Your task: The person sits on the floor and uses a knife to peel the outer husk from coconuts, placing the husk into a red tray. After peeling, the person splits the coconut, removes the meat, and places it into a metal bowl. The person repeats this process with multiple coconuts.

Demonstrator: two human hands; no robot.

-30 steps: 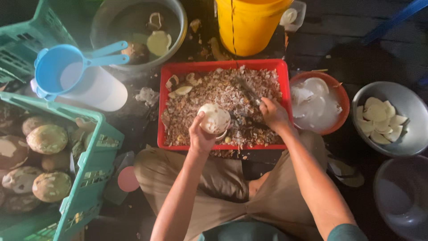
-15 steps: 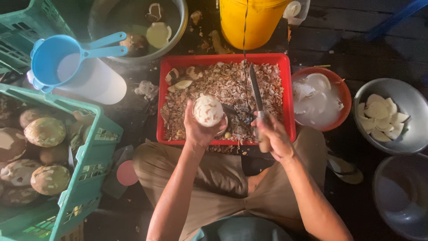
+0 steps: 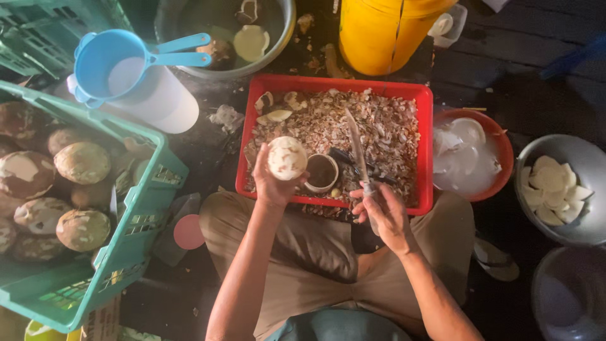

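left hand [image 3: 273, 183]: gripping peeled pale coconut [image 3: 287, 158], raised over red tray [image 3: 426, 145] near edge | right hand [image 3: 384, 211]: clasping knife [image 3: 357, 151], blade up over shavings | small brown cup [image 3: 322, 172] between, in tray

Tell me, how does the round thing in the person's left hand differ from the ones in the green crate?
The peeled coconut in the left hand is pale cream and nearly clean all round; the crate coconuts are brownish with only patches pared. The held one looks smaller. It is lifted over the red tray; the others lie piled in the green crate. All are roundish.
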